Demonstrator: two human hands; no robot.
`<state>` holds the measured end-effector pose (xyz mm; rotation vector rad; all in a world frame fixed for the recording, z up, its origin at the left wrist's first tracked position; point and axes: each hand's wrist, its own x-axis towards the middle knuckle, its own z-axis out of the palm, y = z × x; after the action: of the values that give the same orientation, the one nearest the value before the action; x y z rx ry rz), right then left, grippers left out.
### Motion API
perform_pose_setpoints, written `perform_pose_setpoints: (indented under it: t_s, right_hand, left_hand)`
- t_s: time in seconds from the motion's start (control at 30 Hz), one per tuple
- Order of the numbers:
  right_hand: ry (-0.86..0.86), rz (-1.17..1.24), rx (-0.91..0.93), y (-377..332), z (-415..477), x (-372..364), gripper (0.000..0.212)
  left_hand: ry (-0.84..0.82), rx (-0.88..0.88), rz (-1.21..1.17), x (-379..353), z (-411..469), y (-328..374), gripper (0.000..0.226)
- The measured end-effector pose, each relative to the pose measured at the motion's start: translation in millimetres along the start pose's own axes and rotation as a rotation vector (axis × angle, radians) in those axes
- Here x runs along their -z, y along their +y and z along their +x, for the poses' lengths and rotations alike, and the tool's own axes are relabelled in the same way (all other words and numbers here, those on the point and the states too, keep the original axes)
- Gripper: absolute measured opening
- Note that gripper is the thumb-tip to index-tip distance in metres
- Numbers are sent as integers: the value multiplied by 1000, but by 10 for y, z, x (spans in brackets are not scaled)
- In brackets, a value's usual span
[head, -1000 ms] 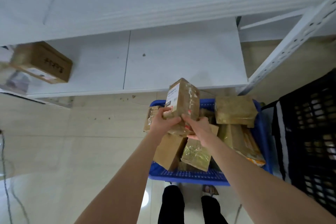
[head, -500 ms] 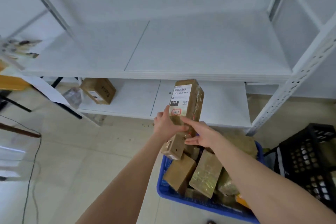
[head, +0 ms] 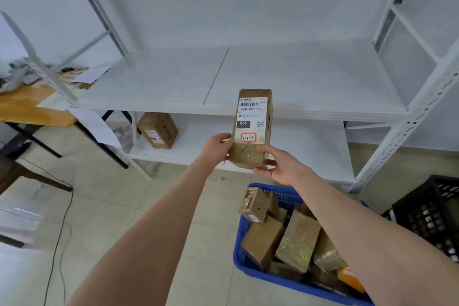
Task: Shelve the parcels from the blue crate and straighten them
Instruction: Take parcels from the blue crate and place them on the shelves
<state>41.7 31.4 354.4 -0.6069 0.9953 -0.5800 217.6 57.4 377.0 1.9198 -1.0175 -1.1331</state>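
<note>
Several parcels [head: 262, 241] piled in blue crate [head: 239, 251]; labelled parcel [head: 252, 117] gripped upright.

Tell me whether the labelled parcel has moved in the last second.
Yes. The labelled parcel has risen clear of the blue crate, up to the upper shelf edge.

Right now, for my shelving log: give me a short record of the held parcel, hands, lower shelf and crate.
parcel: upright in the air, label 060-06B-A05 facing the camera
left hand: grips its lower left edge
right hand: holds its lower right corner
lower shelf: one box at its left end
crate: on the floor, other parcels inside
</note>
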Motion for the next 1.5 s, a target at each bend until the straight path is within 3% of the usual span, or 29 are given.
perform_pose_setpoints:
  t_s: [0.17,0.63,0.9,1.2,1.5]
  right_hand:
    - [-30,104,0,35,-92,-174,28]
    - [-115,-52,47,-6,-90,-733,42]
    - [-154,-42,73,47,65,-1247,53]
    - [-77,-41,139,-151,122,-1463,38]
    - [-8,-74,353,-991,-149,-1516,67]
  left_hand:
    - [-15,-67,-39,208,-88,148,42]
    - [130,-262,147,1045,-7,801,74]
    - [106,-258,161,1582,59,942,67]
    - [129,-334,150,1672,197,1027,58]
    - [240,-572,209,1683,20,1955,57]
